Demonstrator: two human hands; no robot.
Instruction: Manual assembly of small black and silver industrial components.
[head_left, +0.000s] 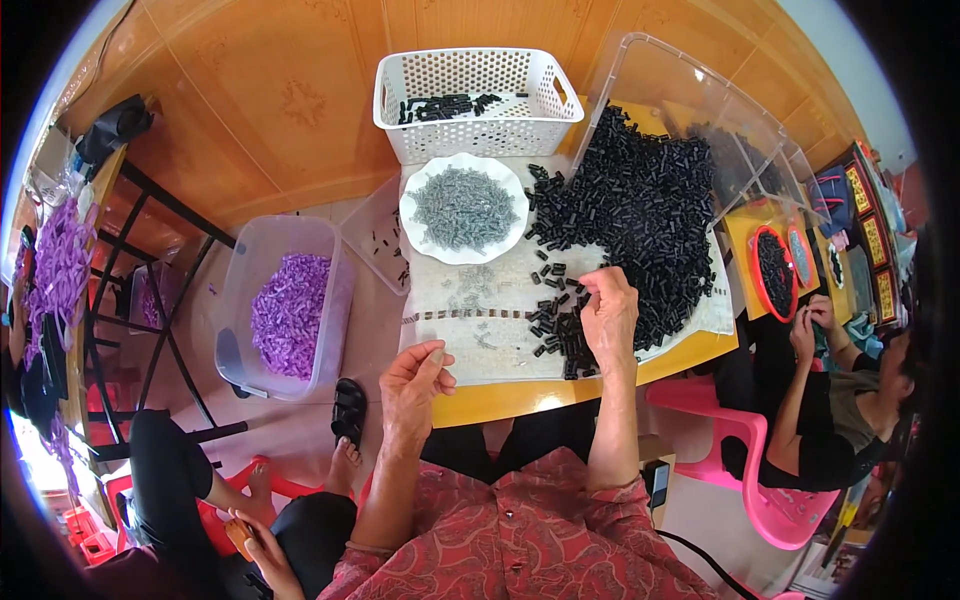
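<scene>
My right hand [612, 318] hovers over the edge of a large heap of short black tube-like pieces [645, 190], thumb and fingers pinched together. Whatever lies between those fingertips is too small to make out. Lower and to the left, my left hand [412, 392] is above the table's front edge with its fingers curled and thumb pressed to them; any content is hidden. Between the hands, a narrow row of dark and pale links [470, 315] stretches across the whitish cloth [470, 358]. Small clear pieces [465, 207] fill a white scalloped plate [409, 212] behind it.
A white perforated basket [480, 140] holding black pieces stands at the back. A transparent bin [690, 70] lies tipped behind the heap. On the left floor is a clear tub [232, 330] of purple pieces. One person sits at left, another at right on a pink chair [755, 450].
</scene>
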